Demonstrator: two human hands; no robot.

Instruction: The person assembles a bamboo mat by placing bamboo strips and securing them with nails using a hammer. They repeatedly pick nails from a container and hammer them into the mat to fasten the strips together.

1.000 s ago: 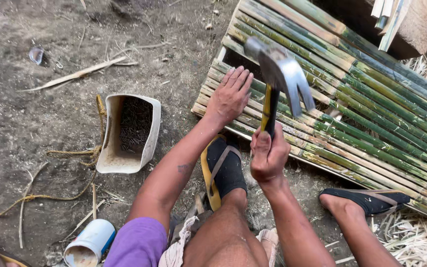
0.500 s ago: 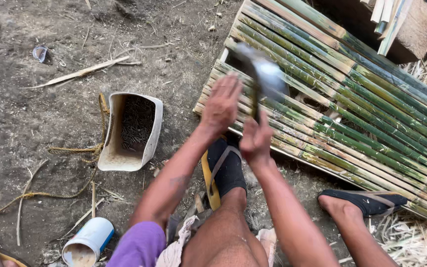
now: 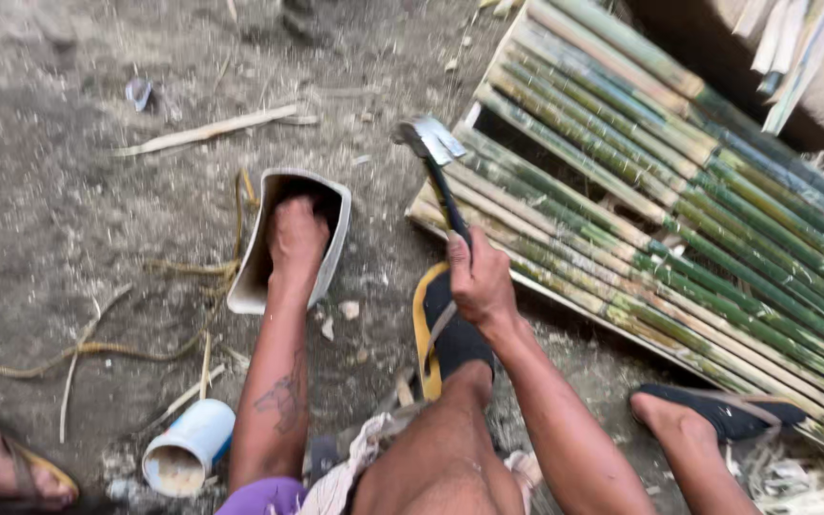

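My right hand (image 3: 477,278) grips the dark handle of a hammer (image 3: 431,145), whose metal head points away from me, near the left edge of a panel of green and tan bamboo slats (image 3: 660,181) lying on the dirt. My left hand (image 3: 298,236) reaches into a cut-open white plastic container (image 3: 336,248) on the ground to the left of the panel. Its fingers are hidden inside the container. My feet in dark sandals (image 3: 450,334) rest by the panel's near edge.
A small white cup (image 3: 188,448) lies on its side at lower left. Another person's sandalled foot (image 3: 2,463) shows at the bottom left corner. Bamboo strips (image 3: 202,131) and twine (image 3: 78,353) lie on the dirt. Wood pieces (image 3: 793,57) stand at top right.
My left hand left the bamboo panel and went left into the white container. The hammer came down from its raised swing and now rests held low by the panel's edge.
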